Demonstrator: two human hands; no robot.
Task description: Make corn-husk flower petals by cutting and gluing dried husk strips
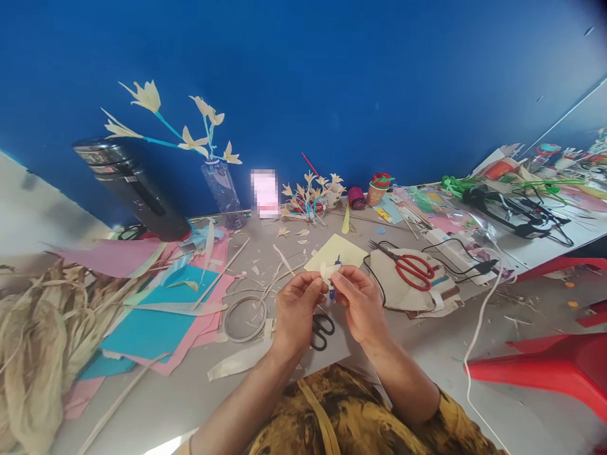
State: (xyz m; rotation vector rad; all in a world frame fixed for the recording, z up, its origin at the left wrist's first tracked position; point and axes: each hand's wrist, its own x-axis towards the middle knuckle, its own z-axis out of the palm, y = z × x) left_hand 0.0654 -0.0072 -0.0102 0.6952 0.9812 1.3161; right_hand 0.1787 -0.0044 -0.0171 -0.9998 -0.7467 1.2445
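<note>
- Pinching pale petal-like piece (331, 270) in left hand (298, 309) and right hand (363, 306), with fingertips close together.
- Lying directly between both, long axis roughly crosswise, equally near.
- Held over bench (190, 392), toward near edge.

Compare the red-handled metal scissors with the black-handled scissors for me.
The red-handled metal scissors lie on cream fabric; the black-handled scissors show between the left hand and right hand.

The red-handled pair's blades are visible; the black-handled pair's are hidden.

Both have two finger loops.
</note>
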